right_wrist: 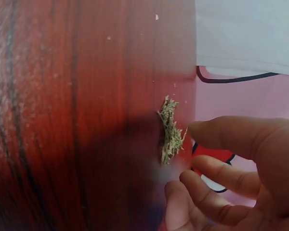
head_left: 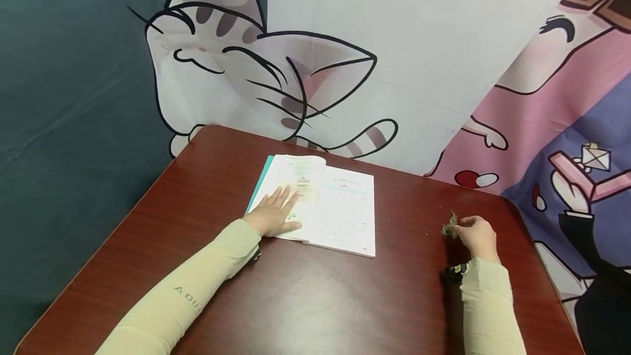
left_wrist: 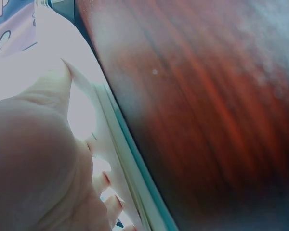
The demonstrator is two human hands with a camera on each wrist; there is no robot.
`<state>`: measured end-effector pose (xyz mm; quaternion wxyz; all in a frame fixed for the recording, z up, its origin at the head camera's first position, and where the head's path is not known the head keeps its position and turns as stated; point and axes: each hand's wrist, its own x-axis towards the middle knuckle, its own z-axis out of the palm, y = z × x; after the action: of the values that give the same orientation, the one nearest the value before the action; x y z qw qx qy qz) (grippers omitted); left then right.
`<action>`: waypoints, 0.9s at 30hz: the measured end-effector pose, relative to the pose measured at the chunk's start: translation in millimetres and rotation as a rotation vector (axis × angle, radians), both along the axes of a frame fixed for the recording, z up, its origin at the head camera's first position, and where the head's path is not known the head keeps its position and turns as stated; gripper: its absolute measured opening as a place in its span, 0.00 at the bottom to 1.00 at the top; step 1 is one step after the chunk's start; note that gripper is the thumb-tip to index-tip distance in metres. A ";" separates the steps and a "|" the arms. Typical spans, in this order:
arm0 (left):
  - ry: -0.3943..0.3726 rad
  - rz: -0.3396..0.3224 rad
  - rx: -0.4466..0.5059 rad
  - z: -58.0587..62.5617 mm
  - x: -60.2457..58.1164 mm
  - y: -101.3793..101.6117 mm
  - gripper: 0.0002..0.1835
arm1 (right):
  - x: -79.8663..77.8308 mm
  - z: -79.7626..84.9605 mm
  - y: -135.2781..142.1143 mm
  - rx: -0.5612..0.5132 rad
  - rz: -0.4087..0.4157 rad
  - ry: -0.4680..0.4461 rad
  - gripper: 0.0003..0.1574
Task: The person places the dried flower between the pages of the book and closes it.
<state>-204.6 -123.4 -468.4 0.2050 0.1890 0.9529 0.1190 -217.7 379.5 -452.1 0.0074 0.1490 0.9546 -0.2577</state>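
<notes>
An open book (head_left: pixel 345 207) with white pages and a teal cover edge lies on the brown table. My left hand (head_left: pixel 273 217) rests flat on its left page, fingers spread; the left wrist view shows the palm side of this hand (left_wrist: pixel 33 159) over the book's edge (left_wrist: pixel 130 168). To the right, a small sprig of dried greenish plant (right_wrist: pixel 171 132) is by my right hand (head_left: pixel 478 237). In the right wrist view, the thumb tip of that hand (right_wrist: pixel 241 173) is close to the sprig, with a gap between thumb and index finger. Whether they touch it I cannot tell.
The reddish-brown wooden table (head_left: pixel 315 300) has rounded far corners. Tiny pale flecks (right_wrist: pixel 157 17) lie near the sprig. Behind the table hangs a cloth with a cartoon cat (head_left: pixel 222 70), and a pink and blue printed cloth (head_left: pixel 567 114) hangs at the right.
</notes>
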 end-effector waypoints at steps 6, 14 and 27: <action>0.000 -0.005 0.001 3.5 1.5 0.5 0.46 | -0.6 -2.0 1.7 -0.015 -0.005 -0.061 0.29; -0.003 -0.013 -0.007 3.2 0.5 0.8 0.46 | -2.3 -0.5 1.1 -0.009 0.023 -0.107 0.19; 0.011 -0.007 -0.003 2.9 1.0 -0.1 0.47 | -9.1 -1.2 4.6 -0.188 0.009 -0.204 0.11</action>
<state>-203.6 -123.5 -465.5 0.2004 0.1927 0.9536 0.1158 -226.8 384.1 -453.3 0.1195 0.1691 0.9212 -0.3295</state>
